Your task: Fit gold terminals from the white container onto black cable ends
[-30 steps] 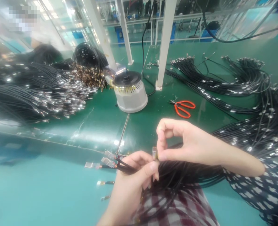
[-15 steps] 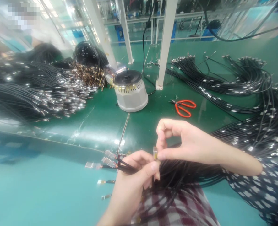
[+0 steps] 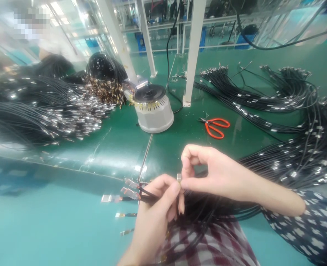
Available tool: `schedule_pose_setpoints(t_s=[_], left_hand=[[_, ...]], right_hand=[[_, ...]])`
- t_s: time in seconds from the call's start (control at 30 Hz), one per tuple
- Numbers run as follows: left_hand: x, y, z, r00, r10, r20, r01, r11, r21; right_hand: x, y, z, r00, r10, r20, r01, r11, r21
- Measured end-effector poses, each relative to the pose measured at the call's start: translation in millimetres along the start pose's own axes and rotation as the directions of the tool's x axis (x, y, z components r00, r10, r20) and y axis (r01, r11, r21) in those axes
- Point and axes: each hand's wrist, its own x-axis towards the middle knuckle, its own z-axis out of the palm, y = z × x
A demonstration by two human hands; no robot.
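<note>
Left hand (image 3: 155, 210) and right hand (image 3: 207, 171) pinch one connector (image 3: 179, 177), too blurred to read.

The tabletop (image 3: 116, 153) is coloured green, cables (image 3: 207, 205) black, plier handles (image 3: 218, 119) orange-red; the sleeve (image 3: 302, 225) is patterned white on navy, the cloth (image 3: 218, 244) checked maroon and white.

A glossy green tabletop (image 3: 110, 155) spans the middle, with white posts (image 3: 195, 51) rising between eleven and one o'clock and pale turquoise floor (image 3: 55, 229) filling eight o'clock. Beyond, white rails (image 3: 162, 27) cross at twelve, a blue bin (image 3: 245, 41) sits near two, and bright patches (image 3: 56, 6) (lamps or windows, too blurred to tell) glow between ten and eleven.
</note>
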Motion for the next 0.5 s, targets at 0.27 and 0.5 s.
schedule_pose_setpoints(t_s=[0.27,0.5], left_hand=[[-0.1,-2.7,2.9,0.994,0.051,-0.101,-0.066,0.987,-0.145],[-1.6,-2.9,2.6,0.991,0.038,-0.128,-0.060,0.983,-0.171]], right_hand=[[-2.2,15.1,7.4,0.997,0.074,-0.027,-0.064,0.960,0.274],[-3.3,19.6,20.2,0.984,0.076,-0.161,-0.025,0.954,0.299]])
